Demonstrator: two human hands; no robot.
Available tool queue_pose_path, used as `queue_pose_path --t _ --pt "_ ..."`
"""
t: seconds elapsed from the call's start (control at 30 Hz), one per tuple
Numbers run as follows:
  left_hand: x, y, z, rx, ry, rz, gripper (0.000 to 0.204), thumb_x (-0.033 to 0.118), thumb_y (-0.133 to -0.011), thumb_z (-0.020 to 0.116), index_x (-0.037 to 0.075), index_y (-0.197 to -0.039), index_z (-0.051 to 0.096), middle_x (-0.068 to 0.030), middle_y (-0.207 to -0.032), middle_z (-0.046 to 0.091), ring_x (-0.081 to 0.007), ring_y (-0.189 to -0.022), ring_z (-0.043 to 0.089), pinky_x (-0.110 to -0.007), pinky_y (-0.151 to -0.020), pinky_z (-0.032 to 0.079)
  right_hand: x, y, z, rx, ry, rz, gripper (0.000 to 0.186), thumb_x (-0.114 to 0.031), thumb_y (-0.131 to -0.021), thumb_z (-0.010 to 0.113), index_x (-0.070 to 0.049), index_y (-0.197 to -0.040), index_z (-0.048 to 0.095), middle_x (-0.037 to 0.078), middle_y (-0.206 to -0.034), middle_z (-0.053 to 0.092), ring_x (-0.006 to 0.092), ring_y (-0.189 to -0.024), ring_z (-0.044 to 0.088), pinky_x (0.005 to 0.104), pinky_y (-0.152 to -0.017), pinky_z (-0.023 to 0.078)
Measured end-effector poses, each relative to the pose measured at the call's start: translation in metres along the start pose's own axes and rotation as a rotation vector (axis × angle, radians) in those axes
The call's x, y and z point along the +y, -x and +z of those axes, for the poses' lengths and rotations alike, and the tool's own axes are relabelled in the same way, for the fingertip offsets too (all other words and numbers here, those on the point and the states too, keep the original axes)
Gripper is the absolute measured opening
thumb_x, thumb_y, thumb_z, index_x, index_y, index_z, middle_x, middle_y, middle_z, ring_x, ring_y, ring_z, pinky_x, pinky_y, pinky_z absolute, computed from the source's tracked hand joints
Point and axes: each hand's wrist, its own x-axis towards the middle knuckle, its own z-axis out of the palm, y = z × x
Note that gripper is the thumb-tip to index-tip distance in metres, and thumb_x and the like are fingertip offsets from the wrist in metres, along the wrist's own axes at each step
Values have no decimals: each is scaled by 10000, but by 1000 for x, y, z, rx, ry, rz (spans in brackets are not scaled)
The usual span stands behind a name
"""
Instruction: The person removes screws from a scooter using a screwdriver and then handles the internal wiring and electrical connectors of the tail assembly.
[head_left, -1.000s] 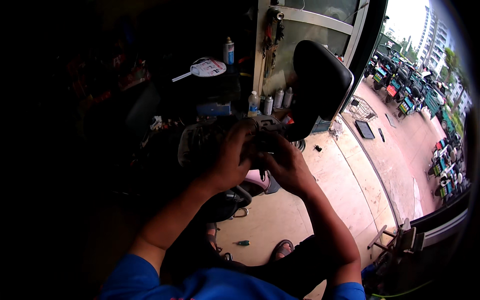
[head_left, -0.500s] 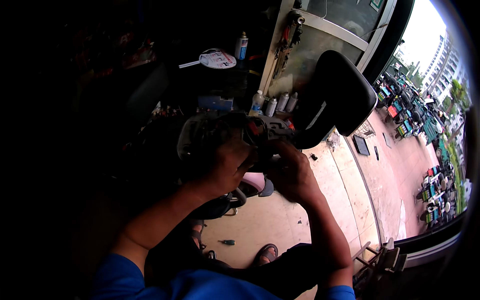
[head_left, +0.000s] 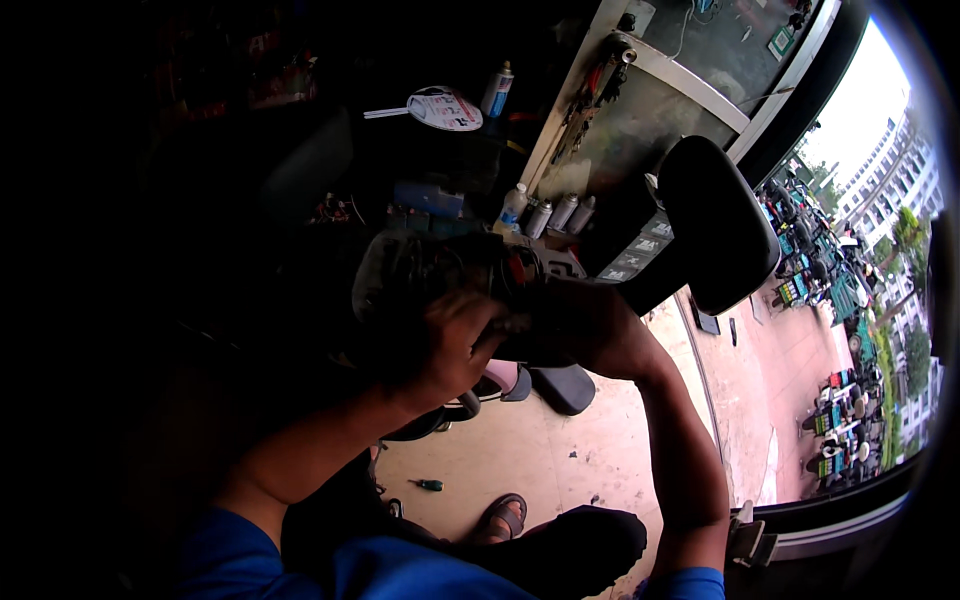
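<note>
Both of my hands are at a dark, partly opened assembly (head_left: 400,265) with a rounded left edge, which looks like part of a scooter. My left hand (head_left: 462,340) is closed at its near side, fingers curled and slightly blurred; whatever they pinch is lost in shadow. Beside it my right hand (head_left: 600,325) reaches over the assembly's right part, back of the hand upward, with its fingers hidden in the dark. Small red and pale parts show just beyond the hands. Below them is a pink panel (head_left: 503,376), beside a dark rounded pad (head_left: 567,388).
A large black padded shape (head_left: 720,225) stands at the right. Behind the assembly are a plastic bottle (head_left: 513,205) and several spray cans (head_left: 563,213). A hand fan (head_left: 445,108) and a blue-white can (head_left: 497,90) lie farther back. A green-handled screwdriver (head_left: 430,485) lies on the floor.
The view has shifted and tilted. My right hand has turned farther over the assembly, its fingers now hidden. My left hand stays near the same spot. The dark rounded pad shows more.
</note>
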Motion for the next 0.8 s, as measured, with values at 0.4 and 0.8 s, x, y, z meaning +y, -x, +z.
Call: queue_pose_path --t 0.4,0.8 --pt "4 -2 -8 10 52 -6 233 20 -830 783 5 -1039 681 -161 -991 671 -361 -948 692 -443 -811 569 -38 -15 8 7 881 -334 209 -252 -831 783 -137 -1002 744 85 -875 702 298 -844 709 431 -705 581" --pt "-11 7 0 44 -56 137 150 57 -855 767 9 -969 681 -159 -942 671 -355 -909 684 -462 -916 576 -69 -28 8 -202 423 147 264 -344 -932 741 -90 -997 776 119 -916 769 316 -841 751 404 -760 589"
